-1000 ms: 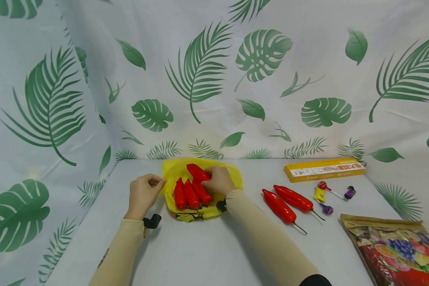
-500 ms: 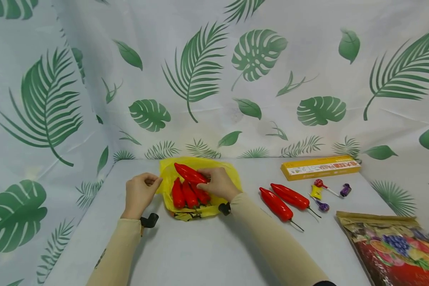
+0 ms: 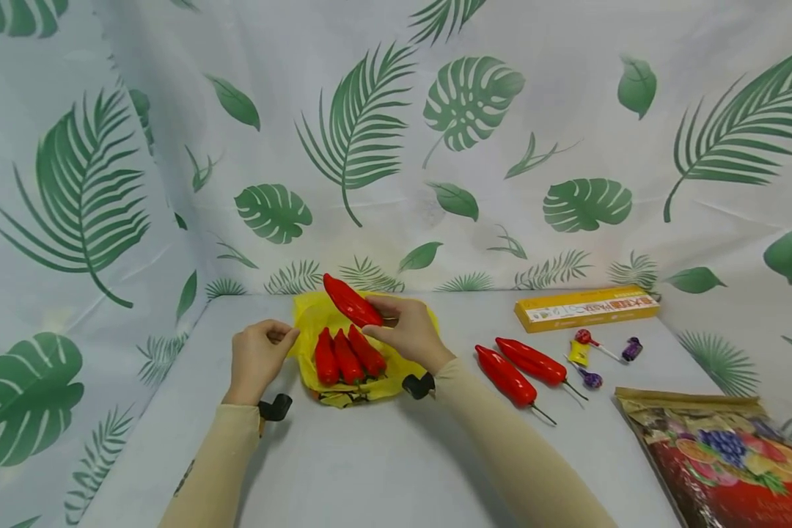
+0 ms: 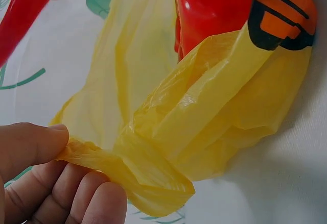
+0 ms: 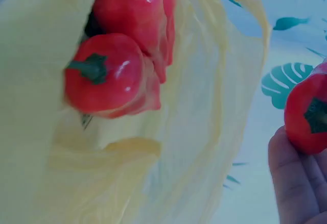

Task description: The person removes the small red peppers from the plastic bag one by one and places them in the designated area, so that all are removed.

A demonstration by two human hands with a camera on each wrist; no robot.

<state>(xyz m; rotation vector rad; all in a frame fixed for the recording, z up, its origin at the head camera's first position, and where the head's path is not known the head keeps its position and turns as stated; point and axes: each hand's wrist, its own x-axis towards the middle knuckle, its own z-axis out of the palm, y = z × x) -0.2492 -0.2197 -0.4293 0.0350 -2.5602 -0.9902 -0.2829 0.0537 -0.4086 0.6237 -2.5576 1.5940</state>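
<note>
Above the yellow bag [image 3: 317,315], the right hand [image 3: 409,334] grips a red pepper [image 3: 351,301].

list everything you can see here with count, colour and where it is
held pepper: 1, red, lifted above the bag in the right hand
peppers in the bag: 3, red, side by side on the yellow plastic
plastic bag: 1, yellow, middle of the table at the back
loose peppers: 2, red, on the table right of the bag
box: 1, yellow, long, back right
lollipops: about 3, red, yellow and purple wrappers, in front of the box
snack pouch: 1, fruit print, front right
table: 1, pale grey
backdrop: 1, white with green leaves
left hand: pinches the bag's edge
right hand: grips the held pepper
</note>
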